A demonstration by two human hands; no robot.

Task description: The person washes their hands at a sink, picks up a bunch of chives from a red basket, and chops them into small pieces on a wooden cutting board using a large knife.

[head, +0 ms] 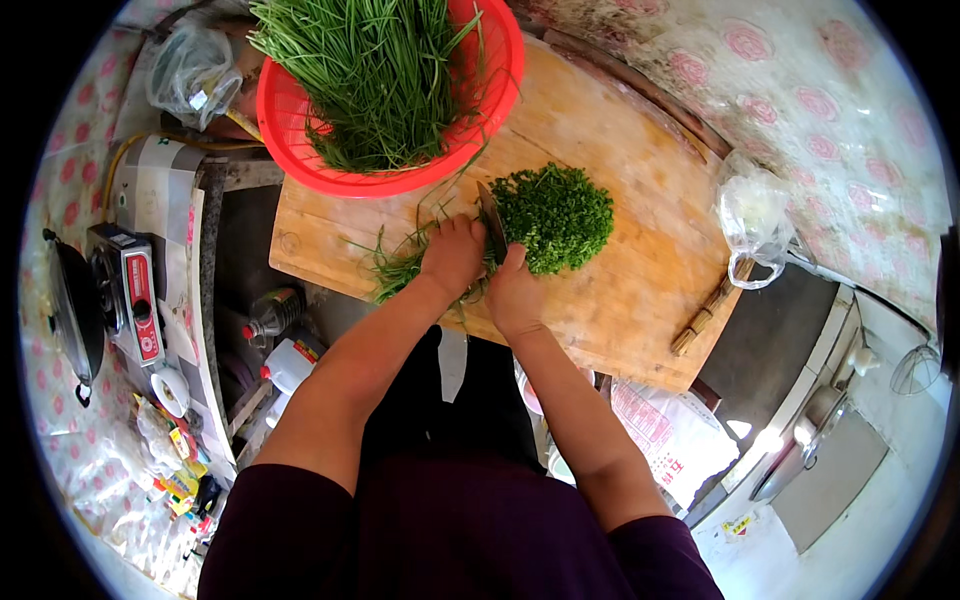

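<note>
On a wooden cutting board, my right hand is closed around the handle of a kitchen knife, its blade pointing away from me. Just left of the blade, my left hand presses down on a bunch of long thin green stalks, probably Chinese chives, whose ends spread out to the left. A mound of finely chopped greens lies against the blade's right side. Beyond my hands, a red plastic colander holds a large heap of uncut stalks.
A clear plastic bag and a bundle of dry stalks lie at the board's right edge. At left are a portable gas stove, a black wok and plastic bottles. A printed sack is below the board.
</note>
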